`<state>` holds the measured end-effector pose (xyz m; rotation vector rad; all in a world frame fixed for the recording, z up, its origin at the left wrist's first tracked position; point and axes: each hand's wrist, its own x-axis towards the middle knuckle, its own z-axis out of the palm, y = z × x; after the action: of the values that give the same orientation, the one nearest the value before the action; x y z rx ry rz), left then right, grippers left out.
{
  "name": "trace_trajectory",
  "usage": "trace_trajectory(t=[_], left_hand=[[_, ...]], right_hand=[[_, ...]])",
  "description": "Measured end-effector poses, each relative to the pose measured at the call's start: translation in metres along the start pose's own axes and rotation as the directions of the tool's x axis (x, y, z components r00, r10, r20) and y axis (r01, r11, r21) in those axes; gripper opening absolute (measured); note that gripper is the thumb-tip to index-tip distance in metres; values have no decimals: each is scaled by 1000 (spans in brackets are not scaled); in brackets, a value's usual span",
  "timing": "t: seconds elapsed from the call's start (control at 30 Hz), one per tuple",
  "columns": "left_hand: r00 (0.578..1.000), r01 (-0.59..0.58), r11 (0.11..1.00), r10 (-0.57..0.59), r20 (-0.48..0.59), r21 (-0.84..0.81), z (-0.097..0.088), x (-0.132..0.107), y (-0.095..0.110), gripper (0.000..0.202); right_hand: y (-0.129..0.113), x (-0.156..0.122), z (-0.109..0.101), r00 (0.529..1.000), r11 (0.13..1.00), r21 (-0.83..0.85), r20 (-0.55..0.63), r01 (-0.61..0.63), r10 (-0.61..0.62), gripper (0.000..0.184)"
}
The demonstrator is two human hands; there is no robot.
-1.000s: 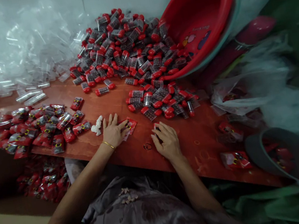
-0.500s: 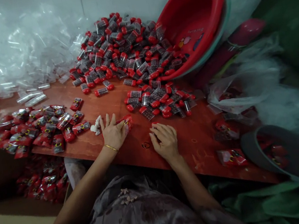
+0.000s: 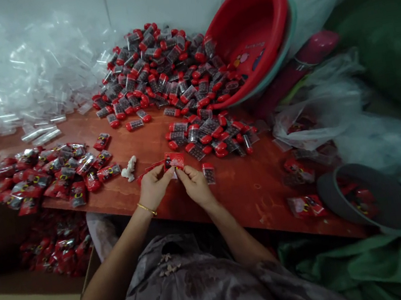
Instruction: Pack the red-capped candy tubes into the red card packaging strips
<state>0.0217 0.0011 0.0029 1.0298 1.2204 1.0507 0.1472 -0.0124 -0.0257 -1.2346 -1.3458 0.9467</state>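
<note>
A small red printed plastic bag (image 3: 173, 160) is pinched between both hands above the front of the table. My left hand (image 3: 154, 187) grips its lower left edge with thumb and fingers, while my right hand (image 3: 195, 185) pinches the lower right edge. Just right of my right hand, a clear container with a red cap and dark contents (image 3: 209, 175) lies on the table. More flat red bags (image 3: 154, 166) lie partly under my left hand. A crumpled white lump (image 3: 129, 169) is left of them.
Several filled red packets (image 3: 77, 192) lie to the left on the red-brown table (image 3: 234, 211). Red-capped containers (image 3: 157, 75) are heaped at the back, against a tilted red basin (image 3: 268, 0). Clear plastic pieces (image 3: 22, 72) pile up far left; a grey bowl (image 3: 331, 197) stands right.
My left hand has lifted off the table with a red bag, and my right hand has moved left to pinch it too. The red-capped container now shows where my right hand was.
</note>
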Motion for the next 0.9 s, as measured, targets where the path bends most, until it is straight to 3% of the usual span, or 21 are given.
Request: trace_trajectory(t=[0.1,0.3,0.4,0.53,0.63,0.73,0.83,0.9], left_hand=[[995,-21,999,18,101,26,-2,1,-6,26],[1000,-5,1000,5,0,-4,6,-10,-20,26],[997,73,992,-69,40,-105,8,-15,-16,29],[960,256,948,-227,162,-188,5,-16,-3,43],[974,199,975,-187,127,-94,3,-15,1,41],[987,160,981,-158,30,-111,6,-14,0,39],[969,218,943,-239,-57,-252,10,-13,-3,42],[949,268,909,-306,-73,-319,12,-13,-4,43]], right_hand=[[-3,-9,-8,998,991,-128,43,49,-44,30],[6,-22,-9,1000,969,-247,30,17,-11,32],[7,-25,-12,999,971,-237,43,19,-9,33],[2,-23,-25,980,975,-209,195,77,-36,34],[1,-24,-37,972,961,-262,232,89,-27,33],[3,-28,-49,1000,887,-462,-1,-5,5,31],[8,-31,-61,955,626,-745,-297,-230,-3,40],[13,-33,-65,932,461,-826,-362,-325,7,51]])
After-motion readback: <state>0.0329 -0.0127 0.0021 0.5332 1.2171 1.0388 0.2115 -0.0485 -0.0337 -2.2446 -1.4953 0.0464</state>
